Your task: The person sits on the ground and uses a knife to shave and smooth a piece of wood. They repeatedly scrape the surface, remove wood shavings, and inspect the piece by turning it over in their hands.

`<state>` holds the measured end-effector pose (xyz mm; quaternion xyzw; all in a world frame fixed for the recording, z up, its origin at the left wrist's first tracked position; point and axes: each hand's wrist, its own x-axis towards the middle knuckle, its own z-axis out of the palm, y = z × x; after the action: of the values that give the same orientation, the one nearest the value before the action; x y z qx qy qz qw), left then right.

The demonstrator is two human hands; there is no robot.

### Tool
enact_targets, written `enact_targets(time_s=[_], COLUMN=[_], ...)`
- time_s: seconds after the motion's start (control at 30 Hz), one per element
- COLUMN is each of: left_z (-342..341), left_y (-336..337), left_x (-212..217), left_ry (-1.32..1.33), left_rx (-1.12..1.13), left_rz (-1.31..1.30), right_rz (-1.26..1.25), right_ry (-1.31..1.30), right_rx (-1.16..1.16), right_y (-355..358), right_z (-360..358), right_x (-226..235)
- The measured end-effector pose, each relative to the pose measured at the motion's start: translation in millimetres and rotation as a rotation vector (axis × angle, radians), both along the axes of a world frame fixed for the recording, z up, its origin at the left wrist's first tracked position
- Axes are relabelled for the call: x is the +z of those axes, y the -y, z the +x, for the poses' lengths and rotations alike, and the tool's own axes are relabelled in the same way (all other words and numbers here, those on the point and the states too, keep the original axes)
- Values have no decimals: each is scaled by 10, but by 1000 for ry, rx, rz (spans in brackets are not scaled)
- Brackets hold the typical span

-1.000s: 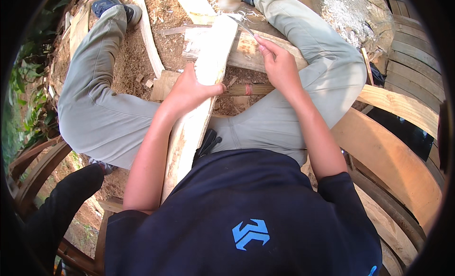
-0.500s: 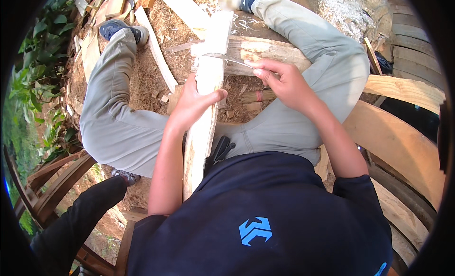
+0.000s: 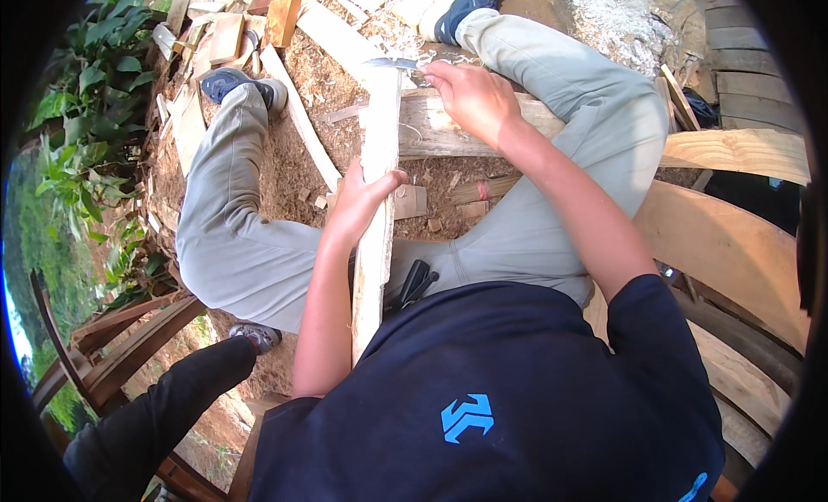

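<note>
A long pale wooden plank [image 3: 377, 200] runs from against my torso out between my legs. My left hand [image 3: 356, 196] is wrapped round its middle, with the thumb across the top edge. Farther out, my right hand [image 3: 473, 97] grips a thin curved metal blade [image 3: 390, 63] by its right end; any handle is hidden inside the fist. The blade lies crosswise over the plank's far end, which is washed out by bright light.
Under the plank's far part lies a thick timber [image 3: 448, 127] set crosswise. Shavings and offcuts [image 3: 227, 38] cover the ground ahead. Curved boards [image 3: 716, 243] are stacked at my right. Another person's dark-clothed leg [image 3: 164, 398] is at the lower left, near leafy plants [image 3: 86, 79].
My right hand has pushed the blade away from me along the plank, toward its far end. The left hand still holds the plank, and the view has shifted slightly.
</note>
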<state>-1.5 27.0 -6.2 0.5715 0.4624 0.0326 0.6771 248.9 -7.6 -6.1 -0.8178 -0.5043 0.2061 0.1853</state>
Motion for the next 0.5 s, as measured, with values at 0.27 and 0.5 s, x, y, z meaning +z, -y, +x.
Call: enact_targets(time_s=[0.27, 0.5], left_z=[-12, 15], left_y=[192, 152], left_x=[109, 51], left_ry=[79, 157], left_rx=[82, 68], left_rz=[-41, -56], right_rz=[303, 52], right_ry=[-214, -413], right_rx=[-90, 183], right_y=[-342, 421], right_z=[758, 355], right_x=[-67, 640])
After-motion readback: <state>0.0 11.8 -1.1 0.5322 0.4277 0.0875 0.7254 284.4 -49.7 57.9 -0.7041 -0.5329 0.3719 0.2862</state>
